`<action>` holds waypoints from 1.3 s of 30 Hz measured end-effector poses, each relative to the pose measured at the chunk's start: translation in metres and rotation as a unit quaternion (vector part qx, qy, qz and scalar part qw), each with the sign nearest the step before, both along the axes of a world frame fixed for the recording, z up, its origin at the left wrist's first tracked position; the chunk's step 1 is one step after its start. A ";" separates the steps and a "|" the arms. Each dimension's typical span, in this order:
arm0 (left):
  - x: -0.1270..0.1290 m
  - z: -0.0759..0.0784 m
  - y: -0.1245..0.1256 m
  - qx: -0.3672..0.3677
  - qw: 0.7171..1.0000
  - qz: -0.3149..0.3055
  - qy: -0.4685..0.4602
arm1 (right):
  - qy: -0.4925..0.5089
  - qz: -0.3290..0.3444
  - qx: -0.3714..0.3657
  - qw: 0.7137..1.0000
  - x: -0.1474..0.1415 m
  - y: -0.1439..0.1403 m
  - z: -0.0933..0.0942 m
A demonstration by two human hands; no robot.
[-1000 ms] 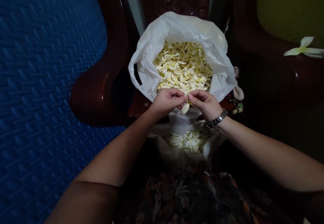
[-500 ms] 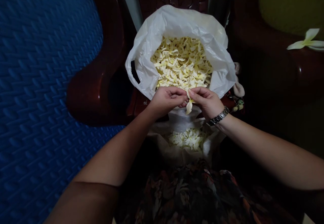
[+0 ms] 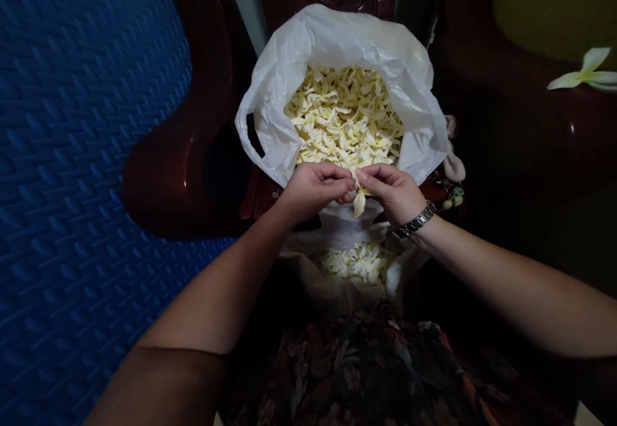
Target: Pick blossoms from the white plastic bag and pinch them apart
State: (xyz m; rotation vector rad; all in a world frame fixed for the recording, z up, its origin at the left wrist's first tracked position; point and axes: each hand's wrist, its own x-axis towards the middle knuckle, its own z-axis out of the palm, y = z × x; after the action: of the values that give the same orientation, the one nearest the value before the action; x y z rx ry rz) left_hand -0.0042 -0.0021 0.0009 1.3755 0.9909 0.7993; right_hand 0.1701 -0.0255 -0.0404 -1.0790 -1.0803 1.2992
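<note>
The armrest (image 3: 161, 175) ends in a rounded edge well left of the left hand (image 3: 319, 188), with room between. That hand's fingers are curled narrow; whether they grip, I cannot tell. The bag (image 3: 351, 35) gapes just beyond both hands, its rim spread wide. Between the hands hangs the flower (image 3: 359, 204), pinched by the right hand (image 3: 398, 193).

Wht plastic bag (image 3: 347, 37) on dk wood seat (image 3: 264, 196).
</note>
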 end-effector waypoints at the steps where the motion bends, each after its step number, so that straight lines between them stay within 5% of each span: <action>1: 0.000 0.000 0.000 0.000 1.000 0.000 0.000 | -0.004 -0.002 0.004 1.000 0.000 0.000 0.000; 10: 0.002 0.000 -0.001 -0.008 1.000 0.006 0.011 | -0.104 -0.032 0.093 0.990 0.000 -0.004 0.003; 15: 0.005 -0.003 -0.001 -0.001 1.000 0.028 0.000 | -0.076 -0.041 0.109 0.990 -0.003 -0.005 0.002; 20: 0.006 -0.007 -0.001 0.111 0.992 0.051 0.034 | -0.124 -0.065 0.158 0.977 -0.006 -0.006 0.002; 25: 0.006 -0.010 -0.005 0.268 0.954 0.079 0.113 | -0.163 -0.093 0.201 0.961 -0.003 -0.002 -0.004; 28: 0.006 -0.008 -0.008 0.288 0.945 0.082 0.131 | -0.221 -0.140 0.248 0.933 0.000 -0.001 -0.006; 31: 0.007 -0.007 -0.009 0.275 0.949 0.089 0.129 | -0.308 -0.182 0.341 0.870 0.003 -0.002 -0.002; 33: 0.007 -0.006 -0.009 0.276 0.947 0.096 0.135 | -0.348 -0.171 0.387 0.836 0.004 -0.003 0.002; 39: 0.006 -0.009 -0.009 0.331 0.919 0.114 0.179 | -0.393 -0.113 0.439 0.800 0.001 -0.002 0.002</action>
State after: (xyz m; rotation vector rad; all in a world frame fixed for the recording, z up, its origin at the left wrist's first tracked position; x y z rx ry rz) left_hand 0.0021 -0.0109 -0.0079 2.0682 1.2400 1.1484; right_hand 0.1713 -0.0273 -0.0387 -0.9440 -1.8353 -0.0028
